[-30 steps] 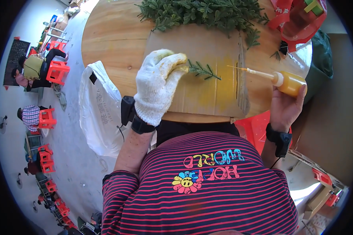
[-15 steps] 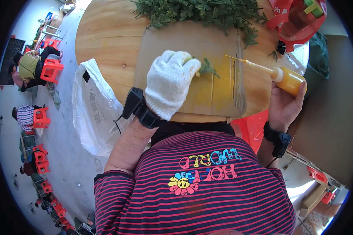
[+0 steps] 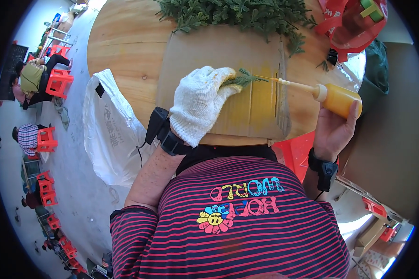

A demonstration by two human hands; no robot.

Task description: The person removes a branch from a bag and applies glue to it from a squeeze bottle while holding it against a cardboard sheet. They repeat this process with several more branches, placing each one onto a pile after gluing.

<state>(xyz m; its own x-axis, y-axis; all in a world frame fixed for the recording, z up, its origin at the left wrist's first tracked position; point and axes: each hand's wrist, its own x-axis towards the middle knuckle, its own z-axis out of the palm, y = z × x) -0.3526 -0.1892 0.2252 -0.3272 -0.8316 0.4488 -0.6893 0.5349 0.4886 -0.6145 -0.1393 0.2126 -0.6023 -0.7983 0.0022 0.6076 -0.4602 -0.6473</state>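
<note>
My left hand (image 3: 201,103), in a white knit glove stained yellow at the fingertips, pinches a small green conifer sprig (image 3: 245,79). The sprig's tip points right, above a cardboard sheet (image 3: 209,46) smeared with yellow. In my bare right hand (image 3: 333,132) lies a squeeze bottle (image 3: 341,99) of yellow-orange liquid, gripped around its body. It is tilted nearly flat, and its long thin nozzle points left, with the needle tip at or very close to the sprig's end. Whether the two touch I cannot tell.
A heap of green conifer sprigs (image 3: 237,13) covers the table's far side. At the far right sits a red plastic bag (image 3: 354,28) with a black clip (image 3: 333,56) nearby. A white sack (image 3: 109,135) hangs at the round wooden table's (image 3: 121,51) left edge. People sit on red stools further left.
The bottle has moved slightly left and down, bringing its needle to the sprig. My left hand has turned, so more of the sprig shows, raised and pointing right.
</note>
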